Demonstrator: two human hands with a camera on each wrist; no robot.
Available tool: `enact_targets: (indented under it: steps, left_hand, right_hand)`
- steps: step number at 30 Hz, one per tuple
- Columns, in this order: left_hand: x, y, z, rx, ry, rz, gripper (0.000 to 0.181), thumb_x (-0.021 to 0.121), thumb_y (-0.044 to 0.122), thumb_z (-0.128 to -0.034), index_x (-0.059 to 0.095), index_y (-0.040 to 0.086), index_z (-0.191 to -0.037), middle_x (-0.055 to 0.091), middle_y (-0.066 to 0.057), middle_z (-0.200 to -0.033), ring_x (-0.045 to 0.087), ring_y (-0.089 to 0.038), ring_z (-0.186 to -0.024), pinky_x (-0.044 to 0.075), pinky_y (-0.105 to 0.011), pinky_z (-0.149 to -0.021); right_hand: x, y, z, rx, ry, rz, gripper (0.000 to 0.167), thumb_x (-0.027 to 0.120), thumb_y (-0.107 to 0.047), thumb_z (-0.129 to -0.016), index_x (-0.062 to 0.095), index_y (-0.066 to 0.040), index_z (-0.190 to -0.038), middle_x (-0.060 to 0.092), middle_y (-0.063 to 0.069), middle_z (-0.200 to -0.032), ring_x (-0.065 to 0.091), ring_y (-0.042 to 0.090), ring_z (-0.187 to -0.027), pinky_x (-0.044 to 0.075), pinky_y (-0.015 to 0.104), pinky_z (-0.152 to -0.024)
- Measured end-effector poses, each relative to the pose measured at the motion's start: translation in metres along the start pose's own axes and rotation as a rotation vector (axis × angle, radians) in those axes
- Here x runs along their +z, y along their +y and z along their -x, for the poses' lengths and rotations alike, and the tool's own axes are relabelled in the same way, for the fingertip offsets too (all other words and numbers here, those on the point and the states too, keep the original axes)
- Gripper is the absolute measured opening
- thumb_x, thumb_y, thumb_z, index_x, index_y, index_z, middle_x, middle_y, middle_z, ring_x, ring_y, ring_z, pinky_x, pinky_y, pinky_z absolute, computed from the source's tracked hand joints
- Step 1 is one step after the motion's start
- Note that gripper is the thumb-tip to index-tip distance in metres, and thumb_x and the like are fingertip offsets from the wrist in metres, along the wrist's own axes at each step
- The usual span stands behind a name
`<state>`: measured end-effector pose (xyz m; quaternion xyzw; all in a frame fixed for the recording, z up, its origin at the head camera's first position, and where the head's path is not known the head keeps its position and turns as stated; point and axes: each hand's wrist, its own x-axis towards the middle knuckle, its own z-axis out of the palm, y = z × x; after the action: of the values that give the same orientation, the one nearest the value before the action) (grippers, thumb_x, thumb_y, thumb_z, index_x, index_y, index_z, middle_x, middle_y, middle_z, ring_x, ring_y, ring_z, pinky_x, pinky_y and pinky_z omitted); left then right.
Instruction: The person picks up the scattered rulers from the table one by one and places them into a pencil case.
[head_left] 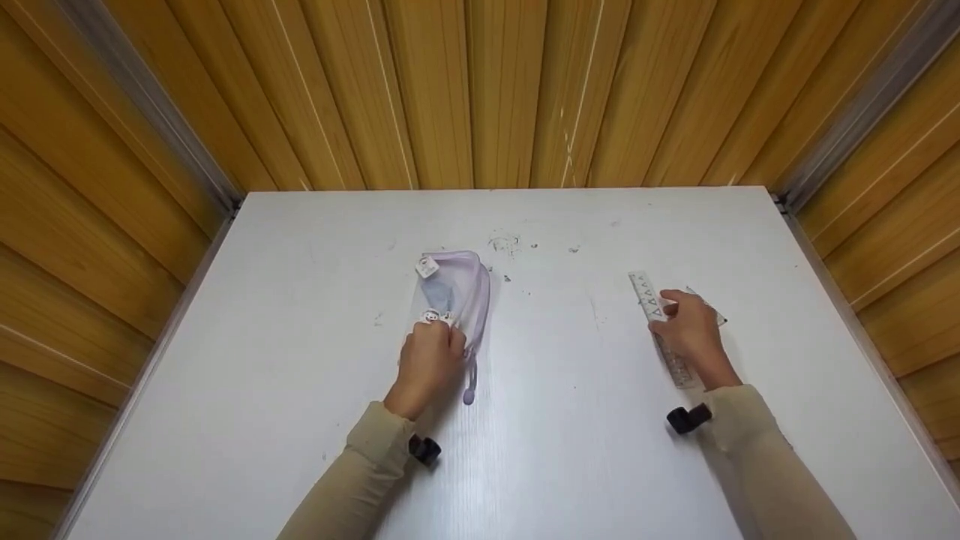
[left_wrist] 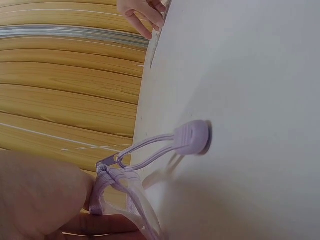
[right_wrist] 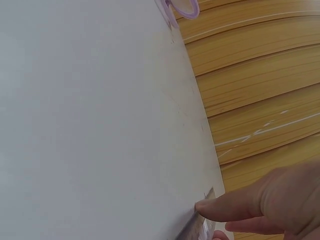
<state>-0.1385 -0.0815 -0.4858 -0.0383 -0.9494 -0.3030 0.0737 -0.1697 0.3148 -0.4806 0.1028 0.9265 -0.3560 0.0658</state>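
A clear, lilac-edged zip pouch (head_left: 480, 300) lies on the table, a white tag at its far end and a bluish item inside. My left hand (head_left: 431, 360) grips its near part with curled fingers. The pouch's lilac zipper pull (left_wrist: 192, 137) rests on the table in the left wrist view. To the right, my right hand (head_left: 690, 334) pinches the edge of a transparent ruler (head_left: 675, 364) marked with small triangles. In the right wrist view the thumb is against the ruler (right_wrist: 192, 230). Beyond that hand, a clear pointed piece (head_left: 721, 319) is mostly hidden.
The white table (head_left: 555, 435) has dark scuff marks near its far middle. Wood-slatted walls (head_left: 502, 90) rise at the back and both sides, with metal posts at the far corners. A black wrist camera (head_left: 686, 418) sits at the right cuff, another at the left.
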Motion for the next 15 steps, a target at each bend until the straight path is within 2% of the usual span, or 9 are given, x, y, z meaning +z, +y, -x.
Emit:
enact_targets:
  steps: [5, 12, 15]
  left_hand:
    - [0.000, 0.000, 0.001, 0.003, 0.001, 0.002, 0.040, 0.058, 0.017, -0.0950, 0.051, 0.014, -0.056, 0.055, -0.008, -0.065, 0.053, -0.025, -0.054, 0.045, -0.044, -0.051]
    - [0.001, -0.001, 0.002, 0.068, 0.048, -0.027, 0.041, 0.057, 0.013, -0.0938, 0.049, 0.013, -0.054, 0.054, -0.010, -0.063, 0.055, -0.025, -0.053, 0.047, -0.047, -0.049]
    - [0.001, 0.000, 0.002, 0.065, 0.050, -0.030, 0.040, 0.057, 0.014, -0.0937, 0.048, 0.014, -0.054, 0.055, -0.010, -0.063, 0.056, -0.026, -0.054, 0.048, -0.048, -0.050]
  right_hand:
    - [-0.004, 0.002, -0.004, 0.021, -0.032, 0.019, 0.069, 0.071, -0.013, -0.094, 0.040, 0.005, -0.152, 0.057, 0.032, -0.131, 0.059, 0.042, -0.114, 0.051, 0.052, -0.090]
    - [-0.012, 0.004, -0.007, 0.012, -0.053, 0.023, 0.061, 0.074, -0.016, -0.092, 0.051, 0.006, -0.145, 0.061, 0.030, -0.129, 0.061, 0.043, -0.118, 0.050, 0.051, -0.094]
    - [-0.014, 0.005, -0.008, 0.011, -0.051, 0.018, 0.057, 0.075, -0.016, -0.092, 0.055, 0.007, -0.140, 0.062, 0.030, -0.126, 0.064, 0.039, -0.110, 0.053, 0.043, -0.086]
